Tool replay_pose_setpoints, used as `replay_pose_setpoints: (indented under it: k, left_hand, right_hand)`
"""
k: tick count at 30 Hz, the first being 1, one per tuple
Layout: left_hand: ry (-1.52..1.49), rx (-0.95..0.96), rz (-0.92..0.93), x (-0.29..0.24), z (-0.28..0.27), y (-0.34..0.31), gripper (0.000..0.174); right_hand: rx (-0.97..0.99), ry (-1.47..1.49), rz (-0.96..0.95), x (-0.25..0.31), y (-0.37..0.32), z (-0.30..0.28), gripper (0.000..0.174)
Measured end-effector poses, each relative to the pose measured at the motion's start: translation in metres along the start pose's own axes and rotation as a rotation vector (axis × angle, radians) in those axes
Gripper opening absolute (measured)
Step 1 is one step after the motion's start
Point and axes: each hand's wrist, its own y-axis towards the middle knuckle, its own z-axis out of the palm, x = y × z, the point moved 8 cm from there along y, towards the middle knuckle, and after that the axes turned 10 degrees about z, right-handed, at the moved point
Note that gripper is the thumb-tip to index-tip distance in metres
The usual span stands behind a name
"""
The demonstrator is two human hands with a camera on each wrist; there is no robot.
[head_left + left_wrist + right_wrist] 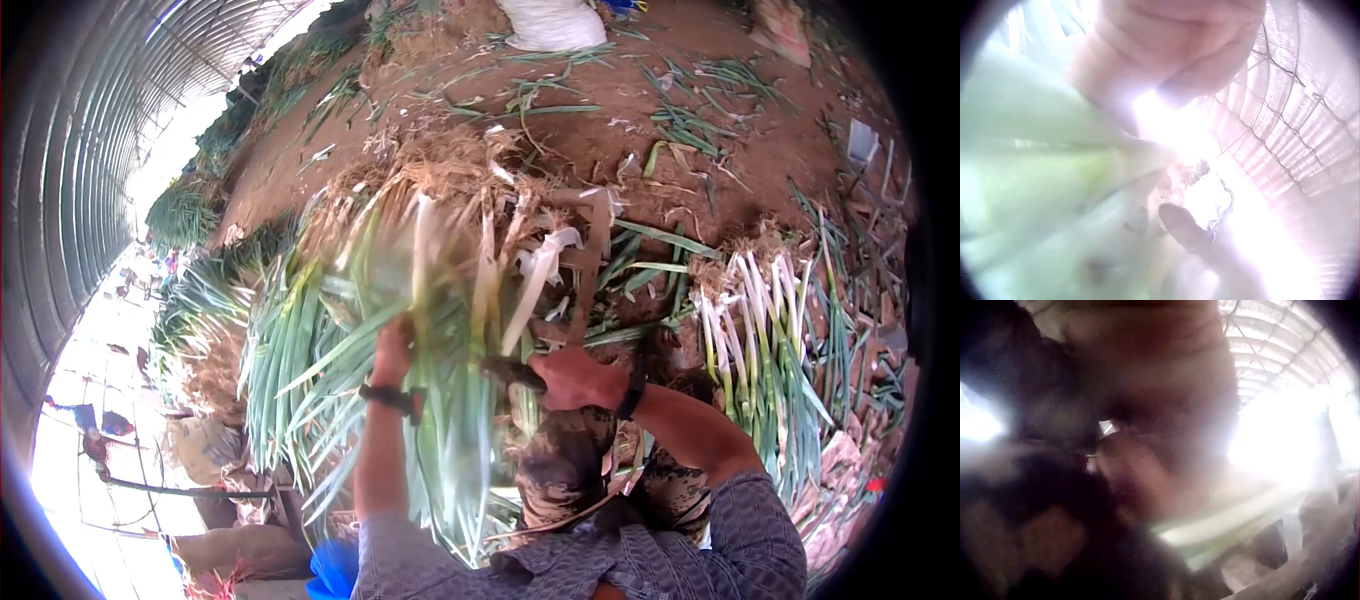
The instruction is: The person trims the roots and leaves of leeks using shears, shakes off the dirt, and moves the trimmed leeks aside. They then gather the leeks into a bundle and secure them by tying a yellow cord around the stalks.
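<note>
The long green onions with pale, straight shafts and flat blue-green leaves (425, 260) lie in front of the person, roots away and leaves trailing toward the lap, an arrangement that seems to keep the shafts side by side and within reach. The left hand (393, 345) is beside the leaves, but blur and foliage hide its fingertips, so I cannot tell whether it closes on any. The right hand (580, 378) grips a short, dark, blunt-ended object (515, 373), fingers curled round it, its end pointing at the stalks, probably so that it can meet them from the side. Just beyond, a rough brown wooden frame (598, 265) stands beside a heap of wiry, tan, matted roots (440, 155). To the right, another sheaf of white-shafted onions (752, 300) lies with roots turned the same way. Farther out are crumbly reddish-brown soil (620, 90) and a bulging white sack (555, 25).
</note>
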Motion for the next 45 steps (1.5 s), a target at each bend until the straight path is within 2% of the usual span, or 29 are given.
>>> replay_pose_setpoints:
  k: [1,4,7,10,12,14,15,17,19,22,25,28,29,32,36,37,39,42,45]
  left_hand:
    - [0.021,0.023,-0.011,-0.004,0.005,-0.006,0.03]
    - [-0.011,0.02,0.002,0.005,0.014,0.0,0.028]
    - [0.025,0.236,0.104,-0.001,0.032,-0.001,0.025]
    - [-0.117,0.127,0.042,-0.017,0.049,-0.013,0.023]
    - [0.284,0.28,0.424,-0.014,0.04,-0.002,0.023]
    - [0.52,0.353,0.622,-0.003,0.033,0.012,0.023]
    - [0.551,0.341,0.624,-0.003,0.035,0.014,0.023]
    - [0.361,0.232,0.417,0.01,0.024,0.018,0.023]
    - [-0.073,0.047,0.002,0.008,0.037,0.005,0.024]
    - [0.256,0.025,0.091,0.013,0.023,0.015,0.024]
    - [0.444,-0.066,0.117,0.015,0.01,0.018,0.024]
    - [0.683,-0.111,0.124,0.017,0.005,0.022,0.025]
    - [0.548,-0.055,0.07,0.028,0.004,0.024,0.026]
    - [0.255,-0.017,0.009,0.014,0.02,0.006,0.029]
    - [0.2,0.058,0.168,0.023,0.022,0.015,0.019]
    - [0.31,0.155,0.249,0.023,0.024,0.016,0.018]
    - [0.19,0.207,0.216,0.034,0.025,0.007,0.022]
    - [0.111,0.26,0.159,0.01,0.051,-0.017,0.031]
    - [-0.091,0.257,0.068,-0.006,0.064,-0.042,0.039]
  right_hand:
    - [0.002,-0.054,0.06,-0.005,0.003,0.0,0.024]
    - [-0.071,-0.031,-0.011,0.007,-0.008,-0.012,0.023]
    - [-0.099,0.0,0.022,-0.004,-0.003,-0.007,0.024]
    - [-0.086,0.016,-0.008,-0.002,-0.001,-0.001,0.028]
    - [-0.058,-0.033,0.014,-0.006,0.003,0.001,0.03]
    - [-0.081,-0.012,0.02,-0.007,0.007,-0.002,0.028]
    - [-0.108,0.029,0.011,-0.006,0.007,-0.004,0.026]
    - [-0.152,0.039,0.005,-0.009,0.008,-0.005,0.026]
    - [-0.202,-0.018,0.018,-0.02,0.017,-0.003,0.035]
    - [-0.167,-0.071,0.014,-0.025,0.026,0.008,0.034]
    - [-0.056,-0.1,-0.006,-0.019,0.029,0.017,0.033]
    - [-0.171,0.028,-0.015,-0.021,0.026,0.0,0.034]
    - [-0.182,0.038,0.005,-0.027,0.03,0.004,0.036]
    - [-0.291,0.069,-0.065,-0.026,0.029,0.0,0.037]
    - [-0.261,0.079,-0.001,-0.034,0.036,-0.009,0.039]
    - [-0.275,0.083,0.015,-0.036,0.038,-0.011,0.039]
    - [-0.296,0.101,0.063,-0.045,0.037,-0.011,0.039]
    - [-0.245,0.111,0.195,-0.058,0.041,-0.017,0.039]
    - [-0.237,0.144,0.136,-0.054,0.041,-0.019,0.04]
